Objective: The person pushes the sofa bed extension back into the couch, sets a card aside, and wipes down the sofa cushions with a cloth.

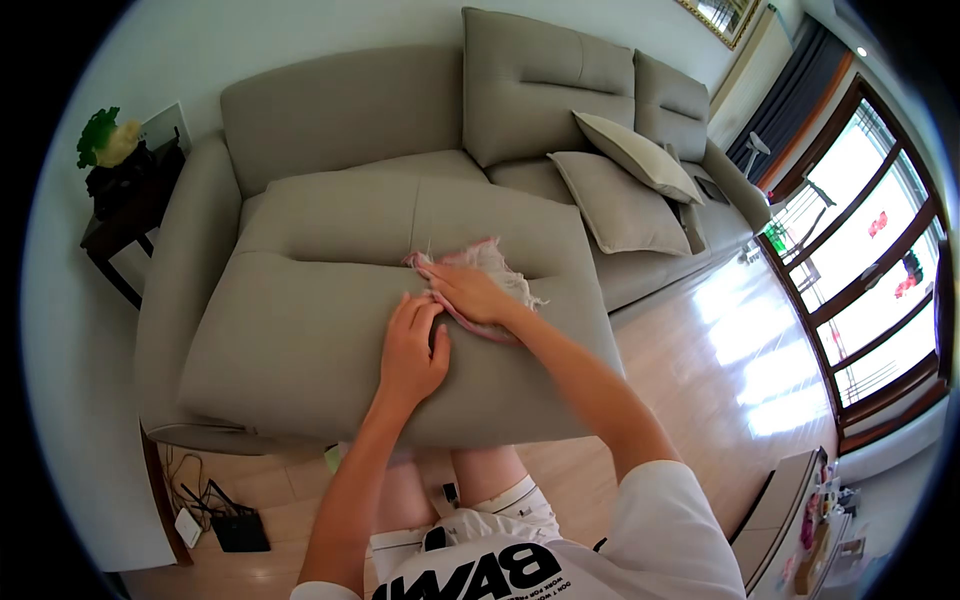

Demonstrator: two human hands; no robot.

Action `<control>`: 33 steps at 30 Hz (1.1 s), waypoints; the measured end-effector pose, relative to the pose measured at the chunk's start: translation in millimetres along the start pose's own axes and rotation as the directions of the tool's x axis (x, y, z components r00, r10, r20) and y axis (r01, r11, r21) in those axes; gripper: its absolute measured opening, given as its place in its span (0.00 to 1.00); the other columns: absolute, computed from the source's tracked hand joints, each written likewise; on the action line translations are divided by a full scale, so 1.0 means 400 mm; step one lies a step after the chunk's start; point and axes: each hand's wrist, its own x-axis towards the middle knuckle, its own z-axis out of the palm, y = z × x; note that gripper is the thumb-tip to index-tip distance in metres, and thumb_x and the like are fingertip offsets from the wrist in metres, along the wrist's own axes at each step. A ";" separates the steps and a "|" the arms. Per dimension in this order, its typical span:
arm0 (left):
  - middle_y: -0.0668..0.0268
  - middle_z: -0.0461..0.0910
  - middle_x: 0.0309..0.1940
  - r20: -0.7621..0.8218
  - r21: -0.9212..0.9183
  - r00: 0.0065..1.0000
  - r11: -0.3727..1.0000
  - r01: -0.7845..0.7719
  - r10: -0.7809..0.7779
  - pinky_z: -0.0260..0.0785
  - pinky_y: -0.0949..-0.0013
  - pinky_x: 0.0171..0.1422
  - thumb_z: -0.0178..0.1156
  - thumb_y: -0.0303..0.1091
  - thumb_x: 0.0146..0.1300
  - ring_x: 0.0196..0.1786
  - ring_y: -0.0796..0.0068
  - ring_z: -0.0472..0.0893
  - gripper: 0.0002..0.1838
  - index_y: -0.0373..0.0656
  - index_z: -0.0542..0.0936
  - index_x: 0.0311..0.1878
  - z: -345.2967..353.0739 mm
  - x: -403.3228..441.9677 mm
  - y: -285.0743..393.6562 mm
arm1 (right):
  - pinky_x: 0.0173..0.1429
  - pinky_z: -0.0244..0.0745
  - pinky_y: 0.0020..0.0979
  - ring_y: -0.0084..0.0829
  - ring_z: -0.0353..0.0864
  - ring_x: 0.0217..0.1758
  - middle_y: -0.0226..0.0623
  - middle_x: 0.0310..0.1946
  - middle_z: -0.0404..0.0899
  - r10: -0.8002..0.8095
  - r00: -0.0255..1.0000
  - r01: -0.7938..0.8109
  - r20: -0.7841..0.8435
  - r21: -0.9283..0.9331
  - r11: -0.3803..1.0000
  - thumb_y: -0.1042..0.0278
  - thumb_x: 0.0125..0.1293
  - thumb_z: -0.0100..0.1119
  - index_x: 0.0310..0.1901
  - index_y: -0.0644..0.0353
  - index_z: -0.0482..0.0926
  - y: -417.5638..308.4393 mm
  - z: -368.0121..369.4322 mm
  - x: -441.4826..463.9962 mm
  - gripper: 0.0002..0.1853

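Note:
A large grey-beige back cushion [300, 330] lies flat across the sofa seat in front of me. On its upper face rests a pale, frayed cloth [495, 265] with pinkish edges, bunched up. My right hand [468, 293] presses down on this cloth, its fingers over the left part and the rest spreading out behind the hand. Just left of it, my left hand [412, 350] lies on the cushion with its fingers extended. Its fingertips reach the cloth's near-left edge.
The sofa's upright back cushion [550, 85] and two throw pillows [615, 205] are farther right. A dark side table [130, 220] with a cabbage-shaped ornament [105, 140] stands left. Cables and a black device [238, 525] lie on the floor. A low cabinet [775, 510] stands lower right.

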 end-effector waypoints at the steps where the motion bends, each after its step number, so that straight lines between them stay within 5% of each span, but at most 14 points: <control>1: 0.51 0.78 0.50 0.002 -0.002 1.000 1.000 -0.016 0.016 0.60 0.46 0.77 0.59 0.26 0.62 0.62 0.47 0.76 0.12 0.36 0.79 0.49 0.001 -0.005 -0.003 | 0.74 0.61 0.51 0.49 0.68 0.73 0.43 0.71 0.71 0.013 1.000 -0.012 -0.013 0.020 1.000 0.42 0.76 0.43 0.76 0.52 0.63 -0.025 -0.022 -0.044 0.33; 4: 0.51 0.79 0.51 0.067 0.022 0.998 1.000 -0.015 0.014 0.61 0.47 0.77 0.58 0.27 0.63 0.62 0.48 0.76 0.13 0.36 0.79 0.51 -0.014 -0.007 0.005 | 0.73 0.61 0.50 0.49 0.72 0.70 0.43 0.67 0.76 0.230 0.973 -0.225 0.014 -0.146 0.963 0.38 0.77 0.40 0.75 0.49 0.66 0.045 -0.062 -0.158 0.33; 7: 0.51 0.78 0.57 0.146 0.157 0.988 0.985 -0.067 0.044 0.58 0.44 0.78 0.57 0.30 0.66 0.66 0.48 0.74 0.16 0.37 0.79 0.55 -0.041 -0.025 0.035 | 0.77 0.58 0.47 0.50 0.69 0.73 0.44 0.74 0.66 0.392 0.910 -0.414 -0.131 -0.287 0.864 0.37 0.77 0.39 0.77 0.47 0.63 0.094 -0.132 -0.307 0.34; 12: 0.53 0.68 0.72 0.123 0.560 0.987 0.828 0.015 -0.101 0.37 0.28 0.79 0.52 0.41 0.71 0.76 0.50 0.64 0.24 0.46 0.76 0.68 -0.093 -0.135 0.139 | 0.80 0.54 0.44 0.52 0.64 0.77 0.47 0.81 0.49 0.614 0.672 -0.694 -0.414 -0.062 0.718 0.31 0.73 0.43 0.79 0.45 0.59 0.290 -0.090 -0.435 0.40; 16: 0.56 0.63 0.76 -0.008 0.705 0.990 0.701 0.107 -0.143 0.25 0.21 0.75 0.47 0.50 0.71 0.79 0.49 0.59 0.29 0.51 0.72 0.73 -0.107 -0.224 0.138 | 0.78 0.57 0.44 0.54 0.63 0.77 0.57 0.76 0.59 0.810 0.553 -0.735 -0.196 0.344 0.585 0.21 0.67 0.43 0.77 0.57 0.60 0.406 -0.093 -0.504 0.50; 18: 0.57 0.64 0.76 -0.034 0.713 0.992 0.692 0.109 -0.121 0.23 0.21 0.75 0.46 0.53 0.70 0.79 0.49 0.59 0.31 0.53 0.73 0.73 -0.111 -0.238 0.128 | 0.77 0.58 0.42 0.56 0.65 0.75 0.61 0.71 0.68 0.915 0.369 -0.799 -0.164 0.446 0.403 0.19 0.64 0.44 0.73 0.70 0.64 0.430 -0.079 -0.521 0.56; 21: 0.58 0.66 0.75 -0.074 0.670 0.997 0.739 0.079 -0.039 0.24 0.22 0.76 0.47 0.55 0.67 0.78 0.49 0.62 0.31 0.55 0.75 0.71 -0.134 -0.199 0.078 | 0.72 0.64 0.49 0.59 0.71 0.70 0.64 0.63 0.75 0.910 0.354 -0.876 -0.218 0.264 0.404 0.15 0.63 0.36 0.68 0.70 0.69 0.294 -0.081 -0.550 0.57; 25: 0.62 0.70 0.73 -0.018 0.542 0.996 0.838 -0.062 0.085 0.26 0.27 0.79 0.48 0.54 0.67 0.77 0.54 0.64 0.30 0.55 0.78 0.68 -0.236 -0.125 -0.026 | 0.67 0.68 0.52 0.61 0.77 0.63 0.65 0.56 0.79 0.934 0.251 -0.869 -0.253 0.367 0.333 0.18 0.66 0.39 0.59 0.70 0.74 0.150 0.006 -0.616 0.51; 28: 0.63 0.72 0.71 0.104 0.452 0.981 0.871 -0.193 0.163 0.29 0.33 0.82 0.48 0.51 0.70 0.77 0.58 0.65 0.27 0.54 0.78 0.67 -0.358 -0.042 -0.192 | 0.59 0.71 0.53 0.65 0.77 0.57 0.66 0.50 0.80 0.910 0.340 -0.769 -0.237 0.487 0.414 0.29 0.70 0.49 0.54 0.69 0.73 -0.065 0.090 -0.645 0.40; 30: 0.62 0.74 0.70 0.184 0.400 0.982 0.910 -0.105 0.032 0.32 0.36 0.83 0.47 0.49 0.73 0.77 0.58 0.65 0.25 0.52 0.78 0.67 -0.441 0.022 -0.310 | 0.54 0.72 0.53 0.66 0.77 0.54 0.67 0.47 0.80 0.854 0.462 -0.684 -0.239 0.516 0.515 0.37 0.72 0.53 0.51 0.68 0.73 -0.233 0.127 -0.634 0.33; 32: 0.60 0.76 0.67 0.143 0.410 0.964 0.900 0.147 -0.223 0.39 0.35 0.82 0.47 0.50 0.76 0.76 0.56 0.67 0.24 0.48 0.79 0.64 -0.482 0.085 -0.363 | 0.51 0.72 0.54 0.63 0.79 0.50 0.64 0.41 0.80 0.784 0.591 -0.629 -0.188 0.501 0.594 0.44 0.74 0.56 0.47 0.67 0.74 -0.345 0.163 -0.609 0.27; 33: 0.59 0.77 0.66 0.181 0.540 0.913 0.813 0.218 -0.365 0.41 0.34 0.81 0.46 0.50 0.76 0.75 0.55 0.68 0.24 0.47 0.80 0.63 -0.485 0.121 -0.340 | 0.49 0.72 0.55 0.60 0.80 0.47 0.61 0.38 0.81 0.723 0.666 -0.590 -0.183 0.463 0.661 0.47 0.74 0.57 0.45 0.67 0.76 -0.370 0.182 -0.602 0.24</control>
